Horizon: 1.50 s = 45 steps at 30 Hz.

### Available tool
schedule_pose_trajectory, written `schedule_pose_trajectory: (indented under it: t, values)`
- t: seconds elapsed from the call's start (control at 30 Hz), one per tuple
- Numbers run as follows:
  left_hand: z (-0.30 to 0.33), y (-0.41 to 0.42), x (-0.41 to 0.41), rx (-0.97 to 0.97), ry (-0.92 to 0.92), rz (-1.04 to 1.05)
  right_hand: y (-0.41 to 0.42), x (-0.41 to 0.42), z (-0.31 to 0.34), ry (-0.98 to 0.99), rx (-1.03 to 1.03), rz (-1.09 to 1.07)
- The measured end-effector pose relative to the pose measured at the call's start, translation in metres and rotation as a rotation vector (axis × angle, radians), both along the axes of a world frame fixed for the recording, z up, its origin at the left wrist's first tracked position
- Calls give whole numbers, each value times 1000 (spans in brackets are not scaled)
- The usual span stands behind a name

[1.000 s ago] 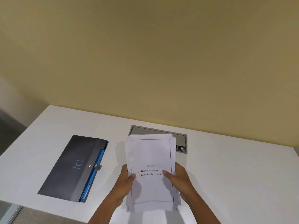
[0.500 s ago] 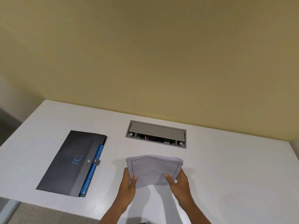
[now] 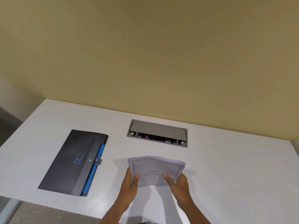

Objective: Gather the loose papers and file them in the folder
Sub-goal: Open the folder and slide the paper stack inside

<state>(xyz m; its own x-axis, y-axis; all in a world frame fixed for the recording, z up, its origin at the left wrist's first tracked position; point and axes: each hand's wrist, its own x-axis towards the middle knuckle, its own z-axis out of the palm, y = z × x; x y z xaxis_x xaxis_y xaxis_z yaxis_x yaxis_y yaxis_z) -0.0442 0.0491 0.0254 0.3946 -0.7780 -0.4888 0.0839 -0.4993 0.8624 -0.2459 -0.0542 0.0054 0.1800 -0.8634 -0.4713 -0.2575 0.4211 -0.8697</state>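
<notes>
A stack of white papers [image 3: 155, 167] with a printed title page on top is held just above the white table, tilted nearly flat and sagging a little in the middle. My left hand [image 3: 130, 185] grips its left edge, thumb on top. My right hand [image 3: 178, 183] grips its right edge the same way. To the left lies a closed dark grey folder [image 3: 71, 160] with a blue smiley logo, blue dividers along its right side and a snap clasp.
A grey cable box [image 3: 157, 133] with its lid partly raised is set into the white table [image 3: 234, 167] behind the papers. A yellow wall runs along the table's far edge. The table's front-left edge drops to the floor.
The stack went from upright and facing me to tilted down nearly flat, low over the table. Both hands kept their grip. The cable box behind it came into view.
</notes>
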Motion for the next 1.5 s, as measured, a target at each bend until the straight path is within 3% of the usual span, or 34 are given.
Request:
schedule_pose_trajectory:
  t: [0.17,0.33,0.47,0.77,0.9,1.2,1.5]
  values:
    - [-8,3,11,-34,-16,23,-4,1,2,19,-16,44]
    - [-21,13,54,-40,-362,160,-6,-4,2,79,-51,47]
    - [-39,37,111,200,-618,290,-5,-13,-15,150,16,-20]
    - [-69,67,192,524,-959,-35,15,-16,-31,286,95,-35]
    - [-79,65,206,558,-997,-111,20,-10,-29,330,102,-39]
    - [-77,53,218,423,-905,-124,27,-4,-25,372,102,-48]
    - [-55,53,210,436,-838,-109,25,-9,-7,290,89,-117]
